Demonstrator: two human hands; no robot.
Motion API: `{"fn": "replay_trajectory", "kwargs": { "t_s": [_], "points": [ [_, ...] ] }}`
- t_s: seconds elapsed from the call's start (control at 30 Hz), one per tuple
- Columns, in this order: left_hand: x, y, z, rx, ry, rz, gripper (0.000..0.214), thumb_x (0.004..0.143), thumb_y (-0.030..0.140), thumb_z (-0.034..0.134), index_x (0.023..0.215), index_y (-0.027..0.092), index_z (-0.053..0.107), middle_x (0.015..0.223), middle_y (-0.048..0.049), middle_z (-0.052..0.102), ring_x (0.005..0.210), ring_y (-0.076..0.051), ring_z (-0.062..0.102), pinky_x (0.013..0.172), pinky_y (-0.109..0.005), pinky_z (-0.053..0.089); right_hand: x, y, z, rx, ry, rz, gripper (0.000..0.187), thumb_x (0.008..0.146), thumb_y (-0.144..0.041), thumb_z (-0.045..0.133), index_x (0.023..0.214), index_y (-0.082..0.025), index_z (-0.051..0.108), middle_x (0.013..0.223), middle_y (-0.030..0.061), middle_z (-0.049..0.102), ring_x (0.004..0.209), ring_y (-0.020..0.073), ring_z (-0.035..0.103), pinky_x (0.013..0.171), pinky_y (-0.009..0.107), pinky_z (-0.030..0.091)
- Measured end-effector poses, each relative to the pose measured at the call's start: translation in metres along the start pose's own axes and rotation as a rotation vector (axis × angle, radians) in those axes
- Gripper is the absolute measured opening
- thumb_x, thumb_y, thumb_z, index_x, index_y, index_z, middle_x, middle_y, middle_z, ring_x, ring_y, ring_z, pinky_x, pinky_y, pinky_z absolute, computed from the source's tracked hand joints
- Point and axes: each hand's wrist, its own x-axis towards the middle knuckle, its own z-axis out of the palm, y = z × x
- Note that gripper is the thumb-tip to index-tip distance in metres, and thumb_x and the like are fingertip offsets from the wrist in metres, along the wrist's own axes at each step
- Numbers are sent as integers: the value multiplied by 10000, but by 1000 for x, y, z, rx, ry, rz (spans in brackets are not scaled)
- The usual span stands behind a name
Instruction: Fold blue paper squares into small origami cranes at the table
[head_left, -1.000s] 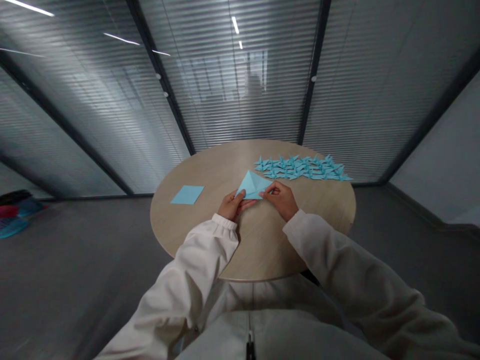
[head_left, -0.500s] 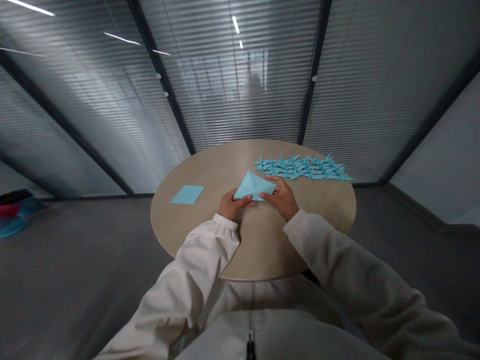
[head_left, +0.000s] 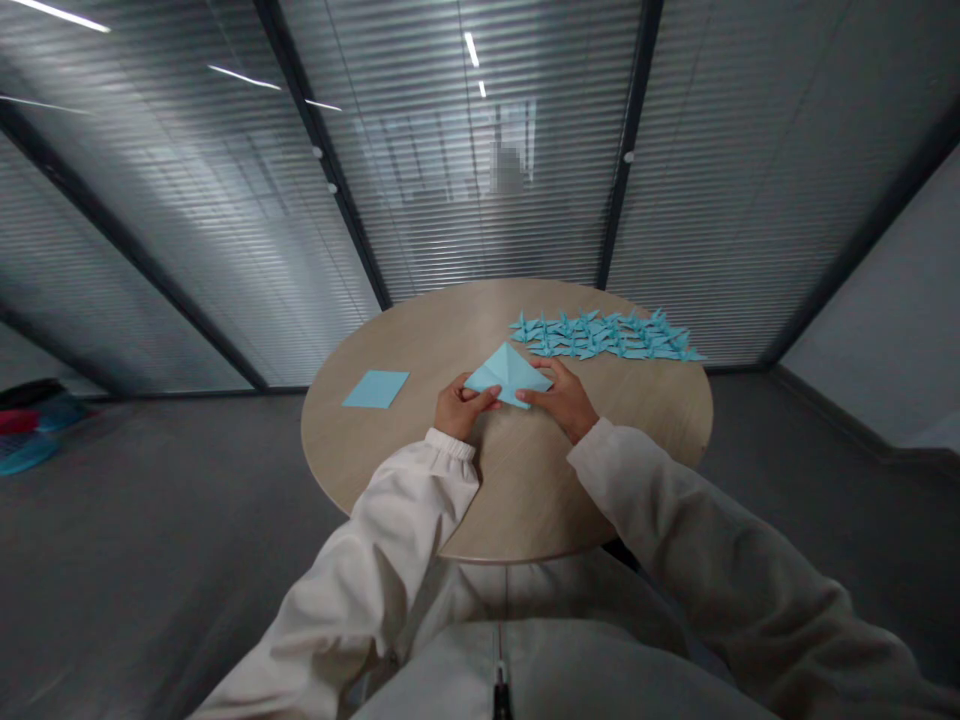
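A light-blue sheet of origami paper [head_left: 507, 368], partly folded with creases meeting near its middle, is held up just over the round table. My left hand [head_left: 459, 405] pinches its left side, thumb on the near face. On the right side my right hand [head_left: 564, 398] grips the paper, with the thumb in front and fingers behind the edge. The fingertips behind the paper are partly hidden. Flat on the table to the left lies a stack or sheet of blue paper [head_left: 376, 389].
Several folded blue paper cranes [head_left: 604, 335] stand in rows at the table's far right. The round wooden table [head_left: 525, 500] has its near edge at my waist. Glass panels with blinds [head_left: 487, 230] rise behind it. Blue and red items [head_left: 30, 440] sit on the floor far left.
The paper's outline has shifted: its lower edge now comes to a point between my thumbs, and its top corner sits slightly further right. Both hands keep hold of it.
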Motion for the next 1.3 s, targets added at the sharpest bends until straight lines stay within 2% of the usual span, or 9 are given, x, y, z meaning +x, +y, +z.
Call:
{"fn": "replay_trajectory", "kwargs": {
  "t_s": [0.17, 0.37, 0.77, 1.3],
  "points": [
    [0, 1, 0, 10, -31, 5, 369, 484, 303, 788, 732, 130, 578, 542, 40, 587, 538, -114, 575, 597, -257, 519, -1, -3, 1, 36, -61, 41, 495, 501, -315, 749, 930, -175, 546, 798, 20, 654, 657, 156, 589, 587, 272, 470],
    [-1, 1, 0, 51, -78, 7, 357, 493, 302, 782, 731, 124, 584, 579, 20, 617, 546, -125, 585, 602, -276, 515, 1, 1, -1, -90, -107, 0, 361, 532, -329, 733, 823, -142, 629, 729, 1, 632, 617, 136, 546, 549, 244, 435],
    [4, -2, -5, 7, 10, 33, 334, 497, 331, 791, 672, 117, 602, 582, 13, 623, 537, -106, 587, 599, -235, 501, 3, 7, -3, -55, -78, 9, 442, 542, -332, 740, 926, -131, 651, 779, 28, 664, 634, 152, 582, 591, 266, 460],
    [2, 4, -3, 11, 36, 43, 357, 474, 365, 794, 626, 115, 591, 577, 2, 630, 515, -108, 585, 569, -232, 507, 3, 9, -4, -26, -93, -13, 479, 553, -333, 744, 979, -136, 645, 817, 39, 673, 665, 165, 594, 618, 275, 467]
  ]
}}
